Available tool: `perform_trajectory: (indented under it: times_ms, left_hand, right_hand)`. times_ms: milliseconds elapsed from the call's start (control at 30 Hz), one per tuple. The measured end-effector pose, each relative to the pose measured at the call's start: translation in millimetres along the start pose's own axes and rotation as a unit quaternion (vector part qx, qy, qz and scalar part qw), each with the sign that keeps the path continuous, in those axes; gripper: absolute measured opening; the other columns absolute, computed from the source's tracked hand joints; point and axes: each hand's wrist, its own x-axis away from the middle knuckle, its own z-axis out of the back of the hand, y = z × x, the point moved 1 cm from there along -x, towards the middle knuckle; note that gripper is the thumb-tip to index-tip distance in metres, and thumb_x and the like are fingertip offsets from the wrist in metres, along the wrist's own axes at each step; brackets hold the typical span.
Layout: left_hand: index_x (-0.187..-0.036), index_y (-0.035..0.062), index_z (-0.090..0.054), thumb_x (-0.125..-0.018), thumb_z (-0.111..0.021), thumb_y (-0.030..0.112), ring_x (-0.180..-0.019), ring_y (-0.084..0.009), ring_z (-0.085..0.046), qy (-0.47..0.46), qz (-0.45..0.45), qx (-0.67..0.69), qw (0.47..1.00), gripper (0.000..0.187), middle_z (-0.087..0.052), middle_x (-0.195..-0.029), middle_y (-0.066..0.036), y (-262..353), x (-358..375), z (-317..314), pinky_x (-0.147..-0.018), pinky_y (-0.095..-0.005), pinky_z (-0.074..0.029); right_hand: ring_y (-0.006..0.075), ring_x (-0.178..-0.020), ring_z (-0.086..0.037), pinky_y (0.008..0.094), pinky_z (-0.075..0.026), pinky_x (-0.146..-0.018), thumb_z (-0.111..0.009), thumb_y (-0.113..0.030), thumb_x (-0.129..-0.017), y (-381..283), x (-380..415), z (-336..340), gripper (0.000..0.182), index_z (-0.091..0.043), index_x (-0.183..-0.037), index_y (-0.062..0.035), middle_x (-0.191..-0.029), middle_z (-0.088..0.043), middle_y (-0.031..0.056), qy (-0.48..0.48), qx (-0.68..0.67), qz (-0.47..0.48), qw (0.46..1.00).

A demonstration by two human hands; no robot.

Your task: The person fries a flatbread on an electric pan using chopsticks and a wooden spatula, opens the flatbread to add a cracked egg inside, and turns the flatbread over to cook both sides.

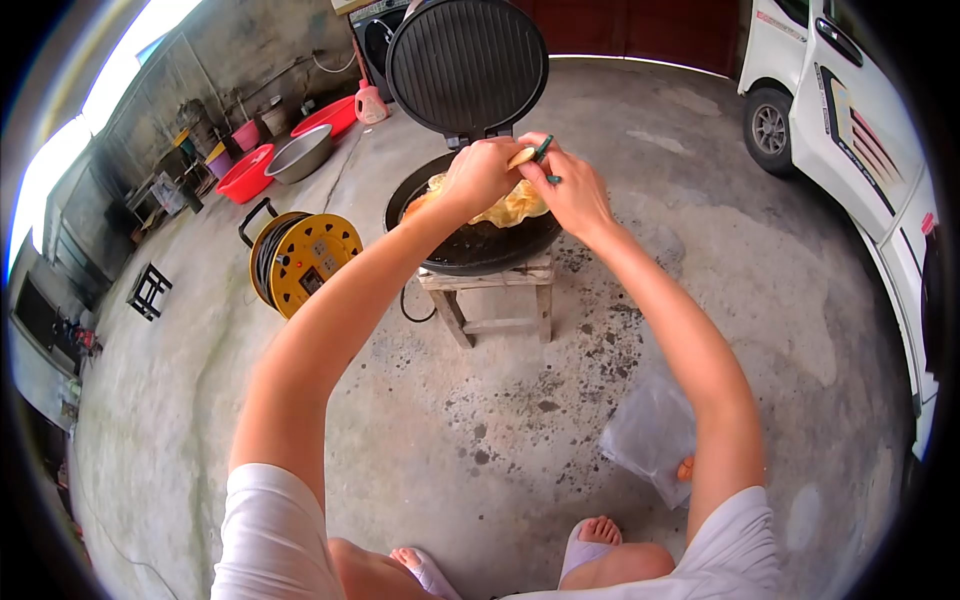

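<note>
A round black electric griddle (475,262) stands with its ribbed lid (467,65) raised, and a golden, crinkled flatbread (512,208) lies in its pan. Above the pan, my two hands meet. My left hand (484,172) is closed, its fingers beside a small tan piece (521,157) that I cannot identify. In my right hand (572,190) are what look like chopsticks (544,149) with dark green ends, its fingers bent around them. My forearms cross in front of the griddle's sides, and my left hand hides part of the bread.
A wooden stool (498,290) carries the griddle. To its left is a yellow cable reel (312,262). Farther back lie a grey basin (300,153) and a red basin (246,172). A clear plastic bag (650,430) is near my feet; a white vehicle (850,130) stands right.
</note>
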Motion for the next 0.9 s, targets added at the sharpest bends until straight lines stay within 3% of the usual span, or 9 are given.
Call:
perform_trajectory:
  times_ms: [100,133,267,467,667,700,767,833,900]
  left_hand:
    - [-0.084,0.0028,-0.061,-0.077,-0.064,0.012,-0.059,-0.0214,-0.062,-0.002,0.109,0.097,0.989,0.012,-0.063,-0.073,-0.009,-5,3,-11,-0.057,-0.0325,-0.048]
    - [-0.089,-0.0009,-0.061,-0.081,-0.06,0.012,-0.052,-0.014,-0.06,-0.008,0.128,0.114,0.985,0.015,-0.063,-0.069,-0.01,-3,3,-10,-0.052,-0.0285,-0.047]
    - [-0.102,0.0001,-0.061,-0.084,-0.057,0.007,-0.053,-0.0081,-0.057,0.134,0.175,0.204,0.954,0.02,-0.064,-0.073,-0.006,-4,13,11,-0.048,-0.0225,-0.045]
    - [-0.101,0.0007,-0.06,-0.09,-0.053,0.015,-0.052,-0.006,-0.051,0.336,0.134,0.345,0.866,0.019,-0.061,-0.079,-0.005,-12,50,96,-0.047,-0.0191,-0.041]
    - [-0.106,0.0041,-0.06,-0.091,-0.052,0.019,-0.056,-0.0036,-0.049,0.333,0.15,0.35,0.863,0.023,-0.06,-0.084,-0.001,-18,132,164,-0.049,-0.0156,-0.032]
    - [-0.106,0.0045,-0.06,-0.092,-0.052,0.02,-0.055,-0.0027,-0.048,0.337,0.145,0.355,0.86,0.023,-0.06,-0.084,0.0,-27,144,169,-0.048,-0.0153,-0.03]
    - [-0.103,0.0019,-0.061,-0.09,-0.055,0.016,-0.054,-0.0053,-0.048,0.368,0.165,0.353,0.844,0.02,-0.061,-0.081,-0.004,-30,164,188,-0.051,-0.0177,-0.039]
    - [-0.106,0.0061,-0.061,-0.091,-0.053,0.022,-0.056,-0.0009,-0.046,0.372,0.177,0.36,0.837,0.024,-0.059,-0.086,0.001,-45,176,196,-0.05,-0.0138,-0.029]
    - [-0.104,0.0057,-0.062,-0.09,-0.055,0.023,-0.055,-0.003,-0.049,0.395,0.2,0.375,0.814,0.023,-0.061,-0.085,-0.002,-52,185,205,-0.047,-0.0155,-0.031]
  right_hand:
    - [0.0268,-0.071,-0.062,0.0357,-0.048,-0.062,-0.059,-0.029,-0.083,6,-6,-4,0.025,-0.06,-0.097,-0.0074,-0.08,-0.064,0.0115,0.034,-0.01,-0.008,0.999]
    - [0.0261,-0.071,-0.063,0.035,-0.048,-0.061,-0.06,-0.027,-0.083,9,-10,-6,0.021,-0.063,-0.091,-0.0071,-0.08,-0.064,0.0119,0.049,-0.018,-0.012,0.999]
    - [0.0195,-0.056,-0.063,0.0296,-0.048,-0.053,-0.06,-0.018,-0.081,7,-28,1,0.016,-0.064,-0.078,-0.0025,-0.067,-0.063,0.0087,0.034,-0.079,-0.059,0.995]
    - [0.0149,-0.055,-0.066,0.0238,-0.054,-0.051,-0.063,-0.019,-0.076,-41,-105,6,0.018,-0.063,-0.076,-0.0007,-0.062,-0.064,0.007,-0.106,-0.04,-0.107,0.988]
    - [0.0164,-0.055,-0.066,0.0248,-0.055,-0.054,-0.065,-0.019,-0.07,-30,-127,-42,0.018,-0.063,-0.075,-0.0012,-0.064,-0.065,0.0082,-0.229,0.086,-0.236,0.941]
    - [0.0162,-0.055,-0.066,0.0247,-0.055,-0.054,-0.066,-0.018,-0.07,-32,-126,-44,0.018,-0.064,-0.075,-0.0011,-0.064,-0.065,0.0082,-0.241,0.077,-0.244,0.936]
    - [0.0158,-0.055,-0.065,0.0246,-0.055,-0.054,-0.066,-0.018,-0.07,-41,-124,-44,0.017,-0.065,-0.073,-0.0009,-0.065,-0.065,0.0081,-0.264,0.055,-0.258,0.928]
    - [0.0156,-0.057,-0.066,0.0234,-0.054,-0.053,-0.066,-0.018,-0.073,-59,-130,-29,0.018,-0.067,-0.077,-0.0003,-0.07,-0.066,0.0086,-0.254,0.069,-0.211,0.941]
    - [0.0166,-0.059,-0.066,0.0221,-0.054,-0.053,-0.065,-0.019,-0.076,-80,-131,-11,0.019,-0.067,-0.08,-0.0005,-0.074,-0.067,0.0089,-0.231,0.001,-0.253,0.94]
